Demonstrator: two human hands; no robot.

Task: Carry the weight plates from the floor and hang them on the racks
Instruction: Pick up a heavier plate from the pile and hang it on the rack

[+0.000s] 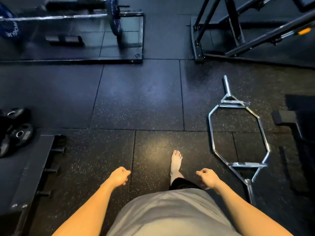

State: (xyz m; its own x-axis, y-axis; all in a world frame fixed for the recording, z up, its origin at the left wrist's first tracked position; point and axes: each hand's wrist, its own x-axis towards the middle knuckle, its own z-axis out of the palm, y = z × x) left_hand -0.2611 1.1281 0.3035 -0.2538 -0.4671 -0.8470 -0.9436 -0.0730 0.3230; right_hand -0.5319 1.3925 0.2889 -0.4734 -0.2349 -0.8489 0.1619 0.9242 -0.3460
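My left hand [119, 176] and right hand [207, 178] hang in front of me, both loosely curled into fists, fingers [127, 172] folded in and pinching nothing. They are well apart from each other, with my grey shirt [170, 213] below and my bare foot [176, 163] between them, set on the floor [136, 99].

Taking the foot as the mark: ahead of it the speckled rubber floor lies open, a broad clear stretch of tiles running up to a platform's [102, 48] edge far ahead on the left and a black frame [221, 31] far ahead on the right. To the foot's right lies a chrome hex bar [238, 130], flat on the floor, its long axis running away from me and a little to the left. To the foot's left a low black block [25, 176] with short pegs along its edge closes that side.

The plates [19, 133] lie far left of the foot, at the picture's edge, beside the block's far end. They are black discs piled loosely, lying flat or slightly tilted with their centre holes facing up. They are well apart from my fingers, far beyond the left hand. A blue plate [114, 16] stands upright on a barbell [51, 17] on the platform.
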